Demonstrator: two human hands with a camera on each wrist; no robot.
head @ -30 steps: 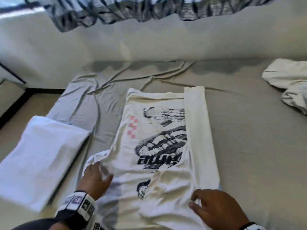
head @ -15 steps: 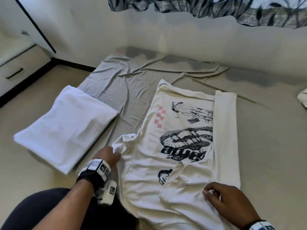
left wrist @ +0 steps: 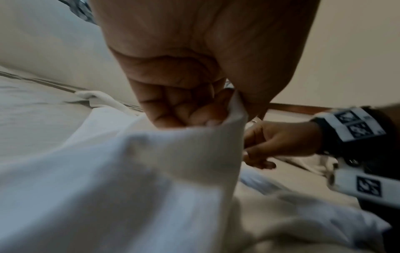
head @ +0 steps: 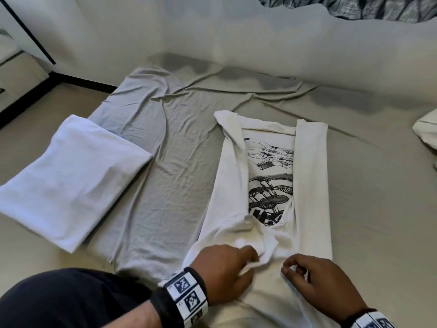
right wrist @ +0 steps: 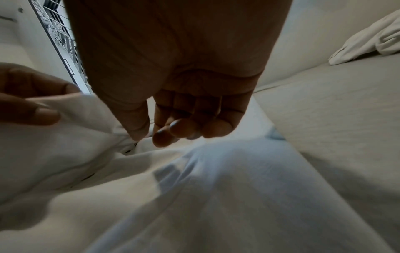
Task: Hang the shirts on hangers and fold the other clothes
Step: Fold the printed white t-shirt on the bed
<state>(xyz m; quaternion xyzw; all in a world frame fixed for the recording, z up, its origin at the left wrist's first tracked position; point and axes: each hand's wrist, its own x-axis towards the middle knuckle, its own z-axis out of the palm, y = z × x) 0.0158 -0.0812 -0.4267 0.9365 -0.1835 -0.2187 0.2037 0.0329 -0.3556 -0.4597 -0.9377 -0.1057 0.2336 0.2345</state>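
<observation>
A white T-shirt [head: 309,176] with a black print lies flat on the grey bed sheet [head: 165,162]. Both of its long sides are folded in over the print. My left hand [head: 227,268] grips the bunched sleeve of the left fold at the near end; in the left wrist view the fingers [left wrist: 194,116] curl round the white cloth [left wrist: 151,171]. My right hand [head: 316,278] hovers just right of it over the shirt's near end. Its fingers [right wrist: 173,131] hang loosely curled and hold nothing above the shirt [right wrist: 194,188].
A white pillow [head: 71,181] lies at the left edge of the sheet. Another white garment [head: 425,131] sits crumpled at the far right. A wall and a patterned curtain [head: 354,8] run behind the bed. My dark-trousered knee [head: 71,299] is at the lower left.
My left hand has carried the shirt's left side and sleeve over the print toward the middle. My right hand has let go of the cloth and lifted slightly.
</observation>
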